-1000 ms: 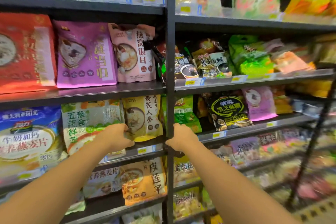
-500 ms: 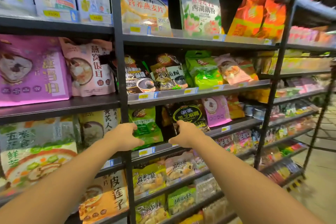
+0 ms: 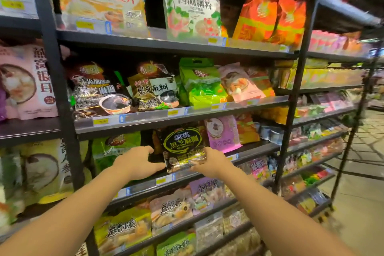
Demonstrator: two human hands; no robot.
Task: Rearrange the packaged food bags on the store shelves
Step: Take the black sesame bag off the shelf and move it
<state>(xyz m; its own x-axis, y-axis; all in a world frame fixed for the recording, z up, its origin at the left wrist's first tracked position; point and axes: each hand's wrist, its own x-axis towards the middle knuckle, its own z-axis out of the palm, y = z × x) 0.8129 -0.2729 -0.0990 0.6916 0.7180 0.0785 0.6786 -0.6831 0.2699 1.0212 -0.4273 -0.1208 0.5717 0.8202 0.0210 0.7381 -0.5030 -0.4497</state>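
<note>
Both arms reach forward and slightly upward, nearly straight, to the third shelf (image 3: 245, 149) of the rack. The left hand (image 3: 136, 162) sits at the lower left corner of the black sesame bag (image 3: 181, 149), thumb stretched along the bag's bottom edge and fingers curled toward its left side. The right hand (image 3: 209, 162) takes the lower right corner, thumb over the front face, fingers apparently tucked behind, though that side is hidden. So both hands pinch the same bag, one at each bottom corner.

The bag stands upright at the front lip of the shelf, its base just above the price-tag rail (image 3: 164, 181). A green bag (image 3: 116, 147) stands just left of it, partly behind the left hand. A pink bag (image 3: 222, 133) stands just to its right, set a little further back. The shelf above (image 3: 182, 116) hangs close over the black bag's top edge. A dark upright post (image 3: 66, 131) bounds the bay on the left, and another post (image 3: 291, 110) on the right.
</note>
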